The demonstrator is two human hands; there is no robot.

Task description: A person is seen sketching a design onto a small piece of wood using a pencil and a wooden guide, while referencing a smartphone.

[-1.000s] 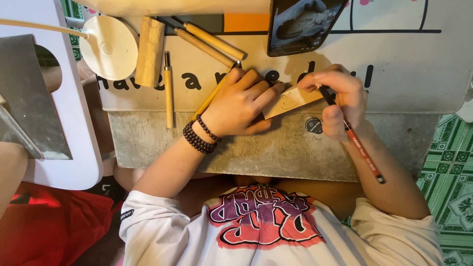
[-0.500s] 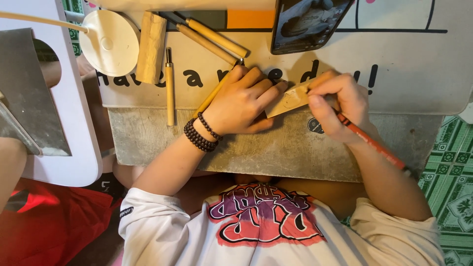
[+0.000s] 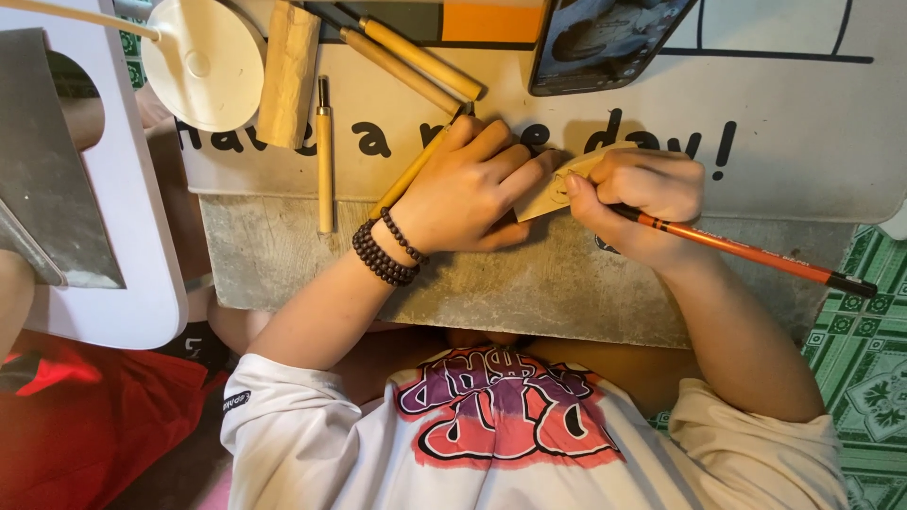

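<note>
Head view shows the person's two hands meeting over a small pale wooden piece [image 3: 548, 192] lying on the bench [image 3: 529, 274], at the near edge of a white printed mat [image 3: 803, 161]. Left hand [image 3: 468, 189] lies flat across the wooden piece's left part, fingers spread and pressing down on it, with no closed grip; dark bead bracelets [image 3: 385, 253] circle that wrist. Right hand [image 3: 638, 194] is just right of the wooden piece, its grip closed tight around an orange pencil [image 3: 737, 247]; the pencil's tip end meets the wood's face under the fingers, and its dark far end points away to the right. Left of the wooden piece, wooden-handled carving tools [image 3: 324, 156] lie on the mat, one of them partly under the left hand. Beyond them, further left, stand a wooden block [image 3: 288, 71] and a white round lamp head [image 3: 203, 61]. Above the wooden piece, a phone [image 3: 600, 42] rests on the mat.
</note>
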